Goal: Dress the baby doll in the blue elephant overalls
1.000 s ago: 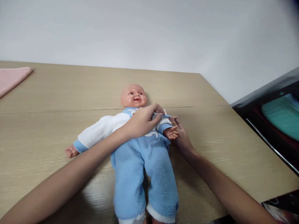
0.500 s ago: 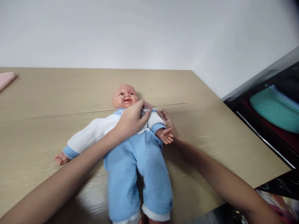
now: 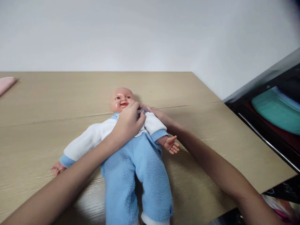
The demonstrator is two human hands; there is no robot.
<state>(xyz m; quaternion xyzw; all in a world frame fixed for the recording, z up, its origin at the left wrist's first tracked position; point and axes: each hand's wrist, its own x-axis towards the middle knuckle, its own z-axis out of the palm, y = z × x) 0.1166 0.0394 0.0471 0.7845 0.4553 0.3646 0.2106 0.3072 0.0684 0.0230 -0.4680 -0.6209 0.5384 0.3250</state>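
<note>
A baby doll lies face up on the table, in a fleece outfit with a white top and light blue legs. My left hand reaches across the doll's chest, its fingers and thumb closed on the outfit at the collar, just under the chin. From the other side my right hand rests along the doll's shoulder. Its fingers are bent in at the same collar, close to the left fingertips, and partly hidden. What exactly the fingertips pinch there is too small to see.
The wooden table has a seam across it and meets a pale wall at the back. A pink object lies at the left edge. At the right stands a dark, shiny-edged object with a teal shape on it.
My right hand has moved left, from the outside of the doll's shoulder to the collar. My left hand and the doll's head have shifted slightly left and down in view.
</note>
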